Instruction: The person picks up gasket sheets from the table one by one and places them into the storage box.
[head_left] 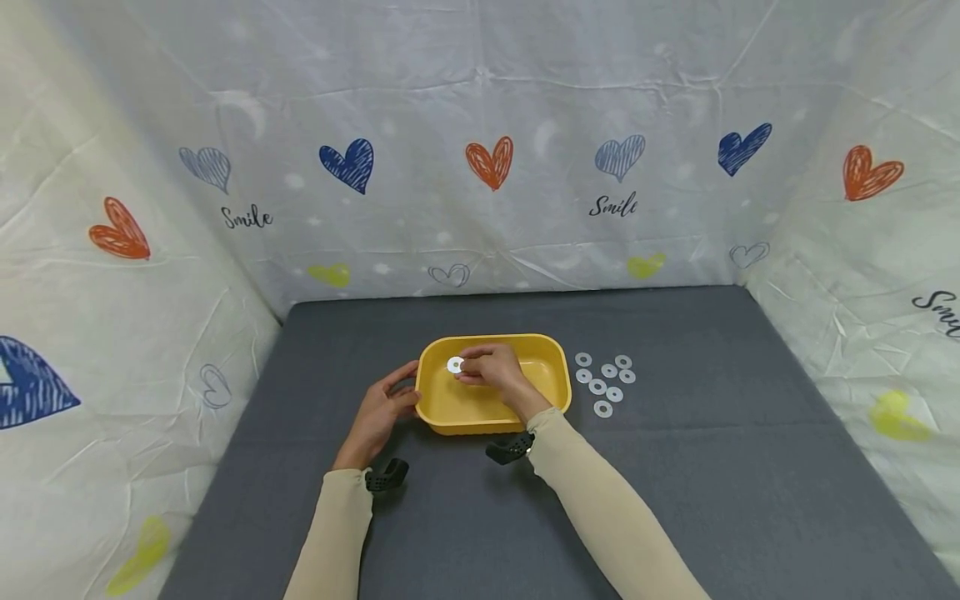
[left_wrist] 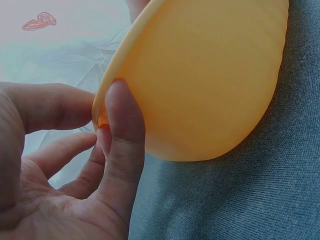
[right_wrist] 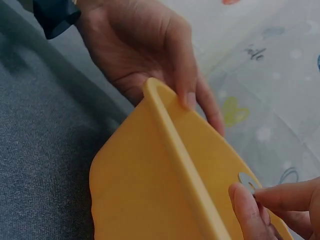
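A yellow plastic tray (head_left: 457, 407) with rounded corners sits on the grey cloth. My left hand (head_left: 378, 410) holds its left end; in the left wrist view the thumb (left_wrist: 125, 120) lies along the outer wall and the fingers meet the rim. Over the tray's inside, my right hand (head_left: 491, 367) pinches a flat, pale metal washer (head_left: 454, 364) by its edge. The right wrist view shows that washer (right_wrist: 245, 179) between thumb and index finger. Several similar washers (head_left: 597, 387) lie loose on the cloth just right of the tray.
Grey cloth (head_left: 705, 500) covers the table. A white sheet (head_left: 420, 108) with printed hearts and words rises behind the table and along both sides. Each wrist wears a black band (head_left: 510, 448).
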